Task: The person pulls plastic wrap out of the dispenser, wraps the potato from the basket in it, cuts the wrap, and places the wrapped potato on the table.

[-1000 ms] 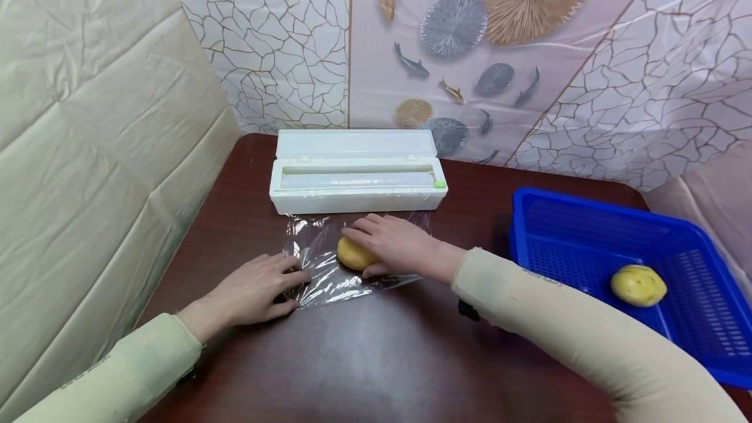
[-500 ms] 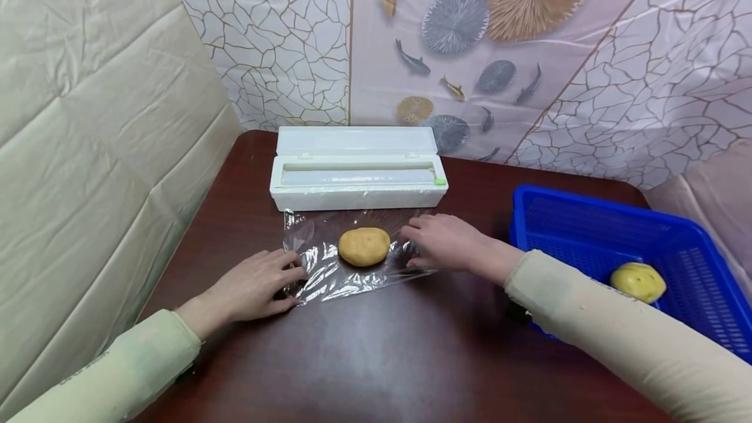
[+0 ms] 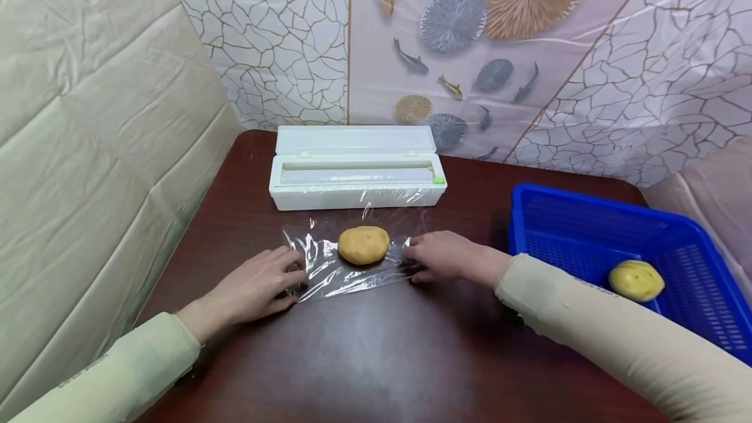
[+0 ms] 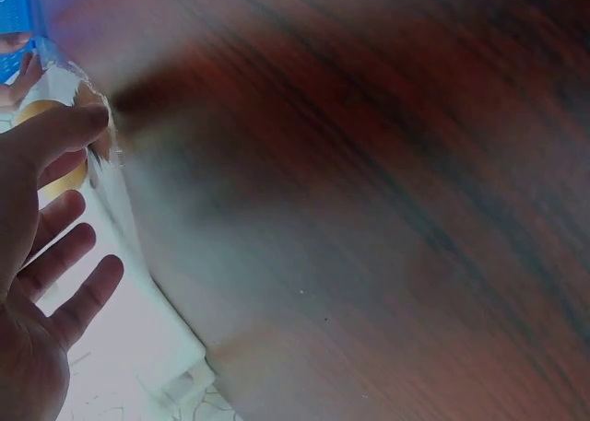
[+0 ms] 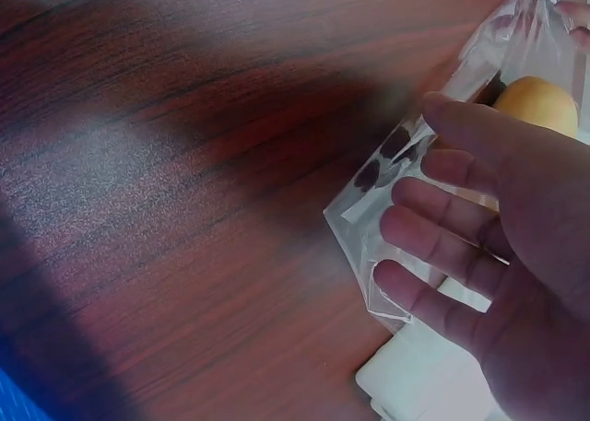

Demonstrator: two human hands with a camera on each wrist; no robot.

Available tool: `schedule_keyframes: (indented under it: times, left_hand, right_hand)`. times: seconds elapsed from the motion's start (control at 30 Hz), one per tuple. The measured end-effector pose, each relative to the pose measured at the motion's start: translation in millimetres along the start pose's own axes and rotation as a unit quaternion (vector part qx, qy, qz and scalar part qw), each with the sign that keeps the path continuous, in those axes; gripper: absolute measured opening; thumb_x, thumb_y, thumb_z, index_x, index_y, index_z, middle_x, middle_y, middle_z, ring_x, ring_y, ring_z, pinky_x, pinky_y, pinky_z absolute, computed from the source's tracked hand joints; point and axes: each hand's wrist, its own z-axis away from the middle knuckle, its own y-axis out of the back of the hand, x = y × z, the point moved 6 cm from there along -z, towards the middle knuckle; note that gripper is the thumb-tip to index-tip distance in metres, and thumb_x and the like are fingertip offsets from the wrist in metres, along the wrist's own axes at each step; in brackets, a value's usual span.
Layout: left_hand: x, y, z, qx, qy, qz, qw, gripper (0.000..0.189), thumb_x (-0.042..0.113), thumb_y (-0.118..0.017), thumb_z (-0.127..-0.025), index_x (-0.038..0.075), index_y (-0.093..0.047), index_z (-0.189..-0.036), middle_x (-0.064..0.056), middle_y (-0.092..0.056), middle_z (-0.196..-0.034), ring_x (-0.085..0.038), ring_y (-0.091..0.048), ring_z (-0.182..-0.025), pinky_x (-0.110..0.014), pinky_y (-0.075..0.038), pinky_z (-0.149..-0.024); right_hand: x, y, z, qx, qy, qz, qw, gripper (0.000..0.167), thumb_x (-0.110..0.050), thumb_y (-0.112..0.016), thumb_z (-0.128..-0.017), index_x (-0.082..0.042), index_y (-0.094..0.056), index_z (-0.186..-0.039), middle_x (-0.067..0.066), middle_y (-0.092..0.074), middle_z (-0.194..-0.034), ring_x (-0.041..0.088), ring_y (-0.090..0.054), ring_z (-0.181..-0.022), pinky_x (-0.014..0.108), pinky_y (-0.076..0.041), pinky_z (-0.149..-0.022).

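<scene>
In the head view a potato (image 3: 363,245) lies near the middle of a sheet of cling film (image 3: 335,282) on the table, between both hands. At the film's front left corner my left hand (image 3: 252,286) holds the edge by thumb and forefinger; its other fingers (image 4: 88,297) spread loosely. My right hand (image 3: 449,256) is over the film's right side, its fingers (image 5: 433,297) loosely extended and slightly apart, with the film close behind them. The sheet runs back to a white cling film dispenser (image 3: 358,199), lid up, roll (image 3: 355,177) inside.
To the right stands a blue plastic basket (image 3: 519,214) holding a second potato (image 3: 636,281). Dark brown wood-grain table (image 3: 358,358) extends in front of the film. A patterned cloth backdrop (image 3: 282,44) rises behind, and a pale padded wall (image 3: 106,149) borders the left.
My right hand let go of the potato and moved right to the film's right side, then slightly toward me. The potato stays on the film. My left hand keeps its place.
</scene>
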Motion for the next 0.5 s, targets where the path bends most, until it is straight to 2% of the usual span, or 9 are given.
schedule_keyframes:
  times: [0.17, 0.33, 0.5]
  left_hand:
    - [3.3, 1.0, 0.2, 0.003, -0.005, 0.002, 1.0000, 0.023, 0.016, -0.088, -0.083, 0.020, -0.078, -0.103, -0.001, -0.062, -0.110, -0.022, -0.057, -0.102, -0.041, -0.051, -0.082]
    - [5.5, 1.1, 2.0, -0.008, -0.010, -0.013, 0.9998, 0.014, 0.022, -0.086, -0.085, 0.020, -0.076, -0.094, 0.002, -0.057, -0.099, -0.021, -0.056, -0.094, -0.039, -0.047, -0.077]
    - [4.4, -1.9, 4.9, -0.029, 0.000, -0.007, 0.9996, 0.017, 0.029, -0.086, -0.086, 0.020, -0.072, -0.092, 0.005, -0.057, -0.094, -0.019, -0.059, -0.090, -0.037, -0.047, -0.075]
  right_hand:
    - [0.0, -4.0, -1.2, 0.009, 0.007, 0.009, 0.9999, 0.027, -0.027, -0.086, -0.090, -0.012, -0.069, -0.106, 0.003, -0.064, -0.098, 0.022, -0.067, -0.088, 0.045, -0.059, -0.075]
    - [-0.5, -3.7, 0.8, 0.031, 0.012, 0.003, 0.9995, 0.026, -0.027, -0.089, -0.085, -0.015, -0.066, -0.091, -0.001, -0.053, -0.094, 0.019, -0.059, -0.088, 0.039, -0.056, -0.071]
    - [-1.6, -5.8, 2.1, 0.016, 0.010, -0.016, 0.9997, 0.029, -0.026, -0.087, -0.086, -0.018, -0.060, -0.084, -0.006, -0.050, -0.088, 0.013, -0.056, -0.078, 0.037, -0.052, -0.067]
